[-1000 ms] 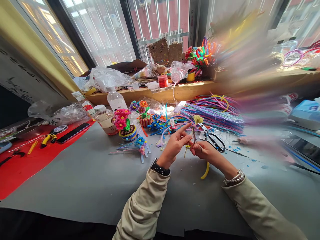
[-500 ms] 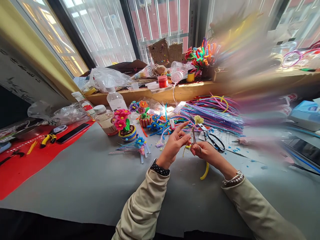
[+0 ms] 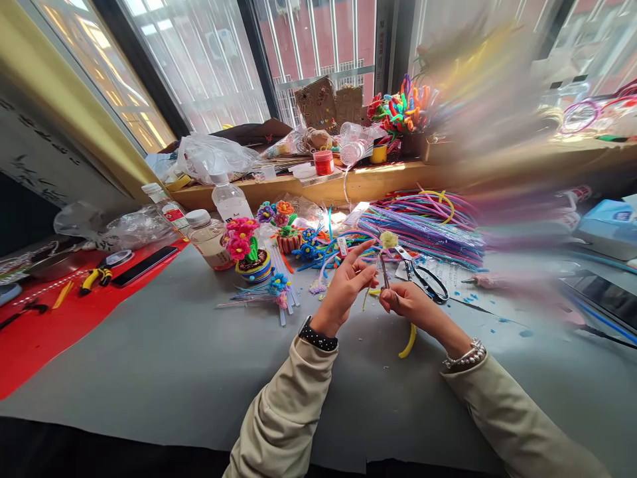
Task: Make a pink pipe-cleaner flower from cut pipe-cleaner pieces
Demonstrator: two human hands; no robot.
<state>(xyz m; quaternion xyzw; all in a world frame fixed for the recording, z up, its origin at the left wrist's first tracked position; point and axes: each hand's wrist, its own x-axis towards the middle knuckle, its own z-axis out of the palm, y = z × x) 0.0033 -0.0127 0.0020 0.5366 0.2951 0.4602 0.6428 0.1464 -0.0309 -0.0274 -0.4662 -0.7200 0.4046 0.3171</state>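
Note:
My right hand [image 3: 405, 302] is closed around the handles of small, slim scissors [image 3: 383, 271], their blades pointing up. Close to its left is my left hand [image 3: 346, 285], with the index finger stretched out and the thumb pinched to another finger. What that pinch holds is too small to make out; a thin yellowish strand [image 3: 365, 302] hangs below it. At the scissor tips there is a fuzzy pale-yellow tuft [image 3: 389, 240]; I cannot tell what holds it up. A bent yellow pipe cleaner [image 3: 408, 342] lies below my right hand. Black-handled scissors [image 3: 428, 282] lie just beyond it.
Pipe-cleaner flowers in a small pot [image 3: 255, 267] and bottles [image 3: 205, 236] stand left of my hands. A bundle of coloured pipe cleaners [image 3: 423, 229] lies behind. On the red sheet [image 3: 34, 342] are pliers [image 3: 95, 279] and a phone [image 3: 145, 265]. The right side is blurred.
The pale-yellow tuft has shifted slightly left, over the scissor tips. The small scissors have tilted a little, and my left fingers have moved slightly.

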